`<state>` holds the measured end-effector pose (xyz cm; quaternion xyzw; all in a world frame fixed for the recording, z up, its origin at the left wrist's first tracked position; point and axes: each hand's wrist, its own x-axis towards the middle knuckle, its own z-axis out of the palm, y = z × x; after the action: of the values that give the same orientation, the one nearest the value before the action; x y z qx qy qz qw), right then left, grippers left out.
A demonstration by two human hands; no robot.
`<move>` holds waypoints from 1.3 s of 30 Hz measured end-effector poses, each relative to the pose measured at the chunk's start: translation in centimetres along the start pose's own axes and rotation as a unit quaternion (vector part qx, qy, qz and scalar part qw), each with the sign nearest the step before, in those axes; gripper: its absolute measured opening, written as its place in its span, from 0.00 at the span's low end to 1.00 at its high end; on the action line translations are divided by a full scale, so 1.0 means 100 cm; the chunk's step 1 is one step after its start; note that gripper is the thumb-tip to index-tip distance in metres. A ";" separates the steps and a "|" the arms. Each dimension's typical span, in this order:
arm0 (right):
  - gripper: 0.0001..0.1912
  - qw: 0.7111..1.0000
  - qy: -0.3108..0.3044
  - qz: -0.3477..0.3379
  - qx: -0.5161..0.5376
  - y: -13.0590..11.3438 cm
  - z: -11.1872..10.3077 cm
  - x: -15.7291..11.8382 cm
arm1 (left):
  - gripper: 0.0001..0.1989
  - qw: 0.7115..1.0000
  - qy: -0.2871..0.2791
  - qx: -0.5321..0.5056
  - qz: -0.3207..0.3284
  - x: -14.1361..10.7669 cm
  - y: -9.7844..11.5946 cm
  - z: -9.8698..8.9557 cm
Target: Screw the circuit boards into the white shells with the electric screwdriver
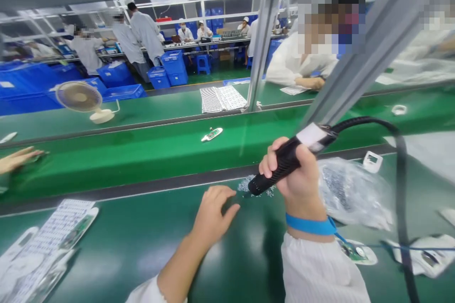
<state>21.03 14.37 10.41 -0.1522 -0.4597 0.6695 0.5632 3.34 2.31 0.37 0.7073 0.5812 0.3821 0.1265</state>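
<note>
My right hand [293, 165] grips a black electric screwdriver [284, 163] with a white label band, and its black cord [401, 175] curves away to the right. The tool's tip points down at the green mat [142, 255], beside a patch of small silvery bits [256, 186]. My left hand [213, 213] rests just left of that tip with its fingers curled, hiding whatever lies under them. A blue wrist strap [311, 225] circles my right wrist. A clear plastic bag [351, 194] of small parts lies to the right.
A circuit board in a white casing [357, 252] lies by my right sleeve, and a label sheet [59, 227] lies at left. A green conveyor belt [142, 151] carries a small device [212, 134]. A co-worker's hand [16, 160] reaches in at left, and an aluminium post [263, 47] stands ahead.
</note>
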 end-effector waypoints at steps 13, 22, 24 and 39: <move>0.21 0.997 -0.062 0.044 0.027 0.013 0.015 0.000 | 0.04 0.998 -0.054 -0.016 -0.025 0.003 0.003 -0.001; 0.20 0.996 -0.068 0.061 0.011 0.019 0.015 0.001 | 0.05 0.997 -0.076 0.008 -0.031 0.003 0.003 0.001; 0.20 0.996 -0.059 0.055 0.023 0.019 0.016 0.001 | 0.05 0.997 -0.070 -0.001 -0.041 0.002 0.003 0.000; 0.38 0.973 0.225 -0.018 -0.041 0.025 0.034 0.010 | 0.18 0.966 0.140 -0.153 -0.155 -0.021 0.011 0.004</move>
<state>16.77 13.85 10.58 -0.3135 -0.3507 0.5882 0.6579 4.31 0.19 -0.02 0.5205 0.6301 0.5372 0.2084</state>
